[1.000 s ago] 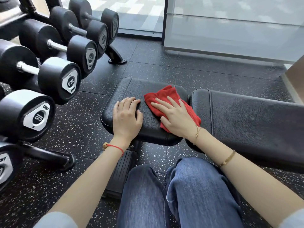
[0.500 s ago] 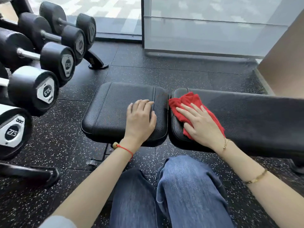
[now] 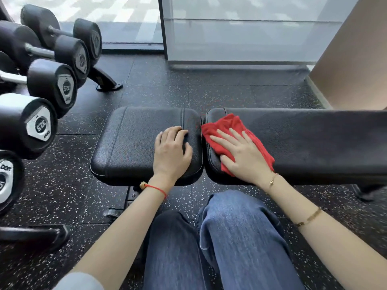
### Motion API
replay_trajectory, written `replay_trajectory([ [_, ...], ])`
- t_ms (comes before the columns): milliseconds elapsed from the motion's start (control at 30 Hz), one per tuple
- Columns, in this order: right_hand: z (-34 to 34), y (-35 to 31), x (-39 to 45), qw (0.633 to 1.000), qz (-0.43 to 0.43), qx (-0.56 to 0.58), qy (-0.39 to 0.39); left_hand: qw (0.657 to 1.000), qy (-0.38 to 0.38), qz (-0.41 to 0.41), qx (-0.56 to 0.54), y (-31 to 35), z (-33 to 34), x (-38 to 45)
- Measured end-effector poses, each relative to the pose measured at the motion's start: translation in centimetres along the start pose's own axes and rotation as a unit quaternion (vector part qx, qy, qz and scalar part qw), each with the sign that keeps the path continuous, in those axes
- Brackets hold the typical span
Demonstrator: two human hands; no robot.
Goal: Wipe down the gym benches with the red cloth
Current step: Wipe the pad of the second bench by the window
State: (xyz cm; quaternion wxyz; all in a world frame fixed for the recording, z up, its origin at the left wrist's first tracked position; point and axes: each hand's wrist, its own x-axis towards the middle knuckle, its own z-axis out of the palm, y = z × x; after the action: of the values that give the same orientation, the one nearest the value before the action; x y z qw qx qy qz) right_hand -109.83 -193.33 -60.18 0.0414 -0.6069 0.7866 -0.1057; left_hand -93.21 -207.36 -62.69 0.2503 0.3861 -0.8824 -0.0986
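Head view: at frame centre, the right hand (image 3: 243,155) presses flat, fingers spread, on the red cloth (image 3: 228,126) at the long bench pad's (image 3: 314,139) left end. The left hand (image 3: 170,152) rests open, fingers slightly bent, on the seat pad (image 3: 129,143). Dumbbells (image 3: 41,122) line the left edge.

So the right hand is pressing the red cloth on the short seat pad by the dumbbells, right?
Not quite. The head view shows the right hand pressing the red cloth on the long pad, just past the gap. The short seat pad by the dumbbells has only the left hand resting on it.
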Motion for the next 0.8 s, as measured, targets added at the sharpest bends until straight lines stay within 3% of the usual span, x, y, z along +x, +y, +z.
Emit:
replay_trajectory([
  [167,-1.5,5.7,-0.8,0.989,0.141,-0.005,0.046,1.000,-0.003,0.007,0.002,0.0,-0.2,0.0],
  [267,-2.2,6.7,1.0,0.977,0.211,-0.009,0.031,1.000,0.001,0.009,0.005,-0.1,0.0,-0.2],
  [567,-0.7,1.4,-0.6,0.999,-0.009,0.039,-0.007,1.000,0.012,0.006,-0.006,-0.2,0.3,-0.2],
  [700,-1.0,3.5,-1.4,0.998,0.022,0.042,0.033,1.000,0.009,0.007,-0.002,-0.2,0.3,-0.2],
  [800,-1.3,6.4,0.4,0.991,0.123,0.027,0.051,1.000,0.010,0.010,-0.005,-0.3,0.5,-0.3],
])
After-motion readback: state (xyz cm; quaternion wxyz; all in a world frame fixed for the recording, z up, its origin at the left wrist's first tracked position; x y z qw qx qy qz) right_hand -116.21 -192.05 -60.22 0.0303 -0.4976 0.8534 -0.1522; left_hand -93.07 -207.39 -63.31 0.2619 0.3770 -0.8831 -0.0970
